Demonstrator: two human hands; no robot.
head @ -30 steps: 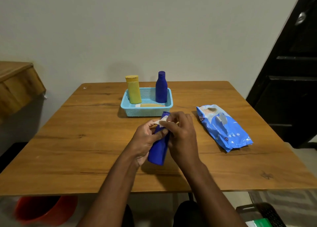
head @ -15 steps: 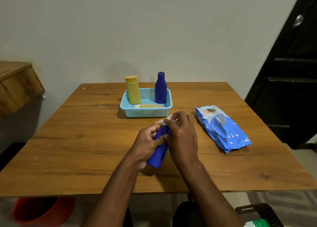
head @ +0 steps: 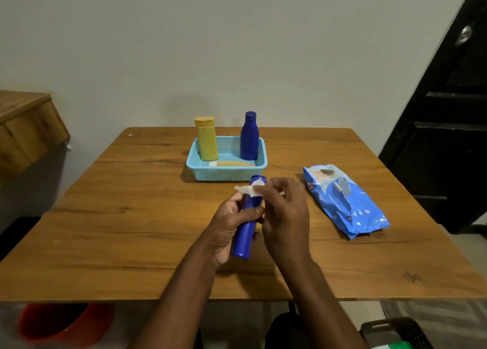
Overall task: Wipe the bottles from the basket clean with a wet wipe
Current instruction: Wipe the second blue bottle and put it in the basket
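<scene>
My left hand [head: 228, 224] grips a blue bottle [head: 246, 232] around its middle, tilted with the cap end pointing away toward the basket. My right hand [head: 283, 214] pinches a crumpled white wet wipe [head: 250, 189] against the bottle's cap end. Behind them stands a light blue basket [head: 226, 172]. In it a yellow bottle [head: 207, 141] stands at the left, a dark blue bottle [head: 249, 137] at the right, and an orange tube [head: 232, 163] lies along the front.
A blue wet-wipe pack [head: 342, 198] lies on the wooden table [head: 118, 216] to the right of my hands. A red bucket [head: 63, 322] sits on the floor below the table's left front edge. A dark door [head: 448, 124] stands at the right.
My right hand has slid the wipe from the bottle's body up to its cap end, uncovering more of the bottle. The left hand keeps its hold.
</scene>
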